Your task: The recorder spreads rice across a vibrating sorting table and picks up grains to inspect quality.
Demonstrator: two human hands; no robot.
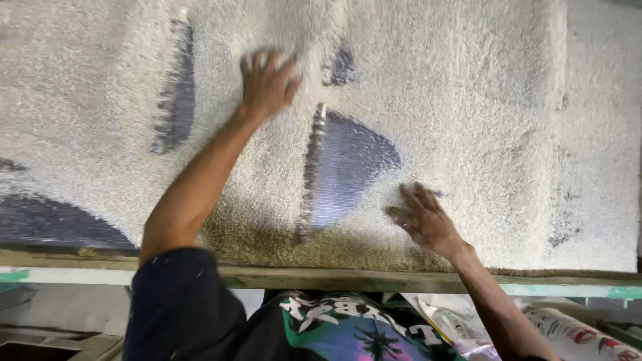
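A wide bed of pale grain (468, 100) covers a sloping grooved metal surface (351, 167), which shows bare in dark blue-grey patches. My left hand (267, 80) reaches far up the bed, fingers spread, lying flat in the grain. My right hand (424, 217) lies nearer to me, fingers apart, pressing on the grain just right of the largest bare patch. Neither hand holds anything.
A wooden rail (374, 279) edges the bed on my side. Below it at the right lie printed plastic sacks (575, 334). More bare metal patches show at the left (177, 93) and lower left (53, 224).
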